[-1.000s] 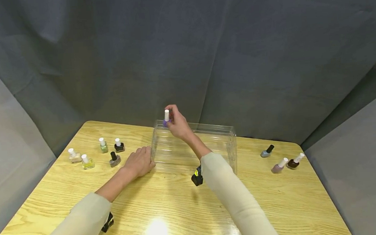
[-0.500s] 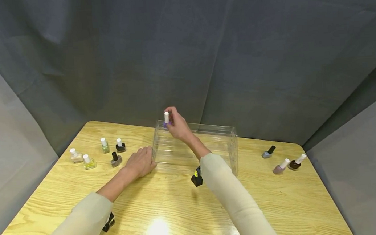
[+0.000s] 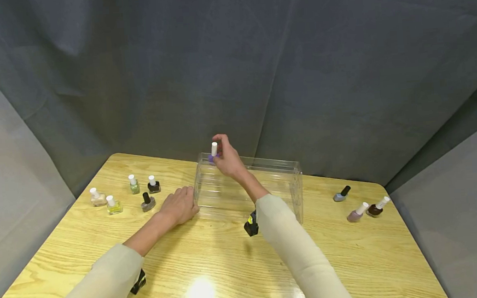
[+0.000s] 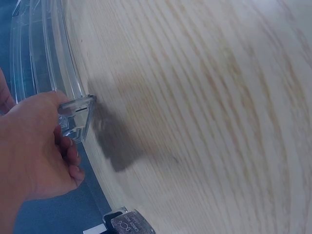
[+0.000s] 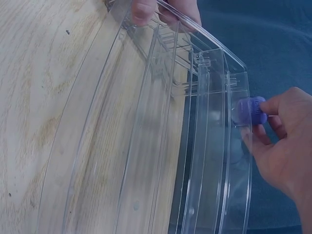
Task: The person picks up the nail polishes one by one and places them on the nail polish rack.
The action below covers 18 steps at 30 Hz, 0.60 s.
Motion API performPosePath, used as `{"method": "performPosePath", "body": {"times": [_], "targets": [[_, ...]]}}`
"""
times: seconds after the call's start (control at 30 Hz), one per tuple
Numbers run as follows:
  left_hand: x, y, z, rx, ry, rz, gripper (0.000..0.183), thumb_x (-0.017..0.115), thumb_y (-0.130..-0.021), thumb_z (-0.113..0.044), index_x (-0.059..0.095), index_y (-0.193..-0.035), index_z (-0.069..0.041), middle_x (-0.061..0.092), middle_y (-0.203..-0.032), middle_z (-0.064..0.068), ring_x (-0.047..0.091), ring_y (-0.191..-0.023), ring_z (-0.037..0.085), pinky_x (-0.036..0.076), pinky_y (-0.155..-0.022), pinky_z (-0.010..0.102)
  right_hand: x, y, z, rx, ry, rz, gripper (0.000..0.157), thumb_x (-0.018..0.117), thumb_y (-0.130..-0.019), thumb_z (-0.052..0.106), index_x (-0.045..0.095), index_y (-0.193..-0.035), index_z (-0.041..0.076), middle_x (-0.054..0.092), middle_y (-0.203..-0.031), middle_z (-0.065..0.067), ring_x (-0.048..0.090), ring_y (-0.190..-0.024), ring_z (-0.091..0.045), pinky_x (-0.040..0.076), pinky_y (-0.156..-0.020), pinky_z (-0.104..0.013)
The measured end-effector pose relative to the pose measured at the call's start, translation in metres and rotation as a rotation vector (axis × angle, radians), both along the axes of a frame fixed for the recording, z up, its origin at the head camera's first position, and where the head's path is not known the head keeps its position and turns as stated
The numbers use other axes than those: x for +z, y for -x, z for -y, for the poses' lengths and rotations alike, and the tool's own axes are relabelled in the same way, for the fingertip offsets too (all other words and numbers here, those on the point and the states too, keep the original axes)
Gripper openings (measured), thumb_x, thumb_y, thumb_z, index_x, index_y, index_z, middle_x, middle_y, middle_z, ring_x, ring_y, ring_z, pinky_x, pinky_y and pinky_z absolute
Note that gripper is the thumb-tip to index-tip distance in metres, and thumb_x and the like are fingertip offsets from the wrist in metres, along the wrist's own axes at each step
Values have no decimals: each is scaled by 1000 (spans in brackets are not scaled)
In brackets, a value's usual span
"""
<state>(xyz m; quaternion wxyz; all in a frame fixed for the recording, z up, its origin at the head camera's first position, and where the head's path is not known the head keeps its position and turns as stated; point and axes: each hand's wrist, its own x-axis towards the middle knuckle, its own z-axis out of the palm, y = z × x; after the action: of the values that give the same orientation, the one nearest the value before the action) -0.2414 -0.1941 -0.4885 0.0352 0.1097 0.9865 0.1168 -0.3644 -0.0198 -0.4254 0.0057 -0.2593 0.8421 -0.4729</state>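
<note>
My right hand (image 3: 229, 162) pinches a purple nail polish bottle (image 5: 258, 110) with a white cap at the far left end of the clear tiered rack (image 3: 261, 177). The bottle stands about upright, and its lower part shows through the clear lip of the rack's top tier in the right wrist view. Whether its base rests on the tier I cannot tell. My left hand (image 3: 179, 206) grips the rack's left side panel, its fingers curled round the edge in the left wrist view (image 4: 41, 146). A dark grey bottle (image 3: 148, 202) with a black cap stands just left of that hand.
Left on the table (image 3: 214, 270) are a green bottle (image 3: 134, 186), a black one (image 3: 154, 186), a cream one (image 3: 98, 198) and a yellow one (image 3: 114, 206). Right of the rack lie blue (image 3: 339, 197), mauve (image 3: 355, 215) and dark brown (image 3: 374, 210) bottles. A dark curtain (image 3: 232, 66) hangs behind.
The right hand has lowered the purple bottle slightly at the rack's top tier and shifted it a little to the right. The left hand keeps its place on the rack's side.
</note>
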Motion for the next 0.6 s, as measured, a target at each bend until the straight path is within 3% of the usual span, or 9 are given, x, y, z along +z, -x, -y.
{"method": "performPosePath", "body": {"times": [0.27,0.6], "targets": [[1,1,2,-2,9,-3,26,59,-97,-25,46,-104,-4,46,-88,7,45,-83,25,44,-71,42,7,1,-21,-31,46,19,65,58,-87,-13,38,-142,14,55,-123,-17,57,-109,-30,48,-93,-38],[0,2,5,-7,20,-5,22,57,-97,-24,46,-100,-5,46,-87,7,45,-82,26,43,-70,42,20,-3,-58,-33,41,-19,44,63,-92,-4,49,-133,1,53,-124,-25,57,-107,-30,48,-93,-40]]}}
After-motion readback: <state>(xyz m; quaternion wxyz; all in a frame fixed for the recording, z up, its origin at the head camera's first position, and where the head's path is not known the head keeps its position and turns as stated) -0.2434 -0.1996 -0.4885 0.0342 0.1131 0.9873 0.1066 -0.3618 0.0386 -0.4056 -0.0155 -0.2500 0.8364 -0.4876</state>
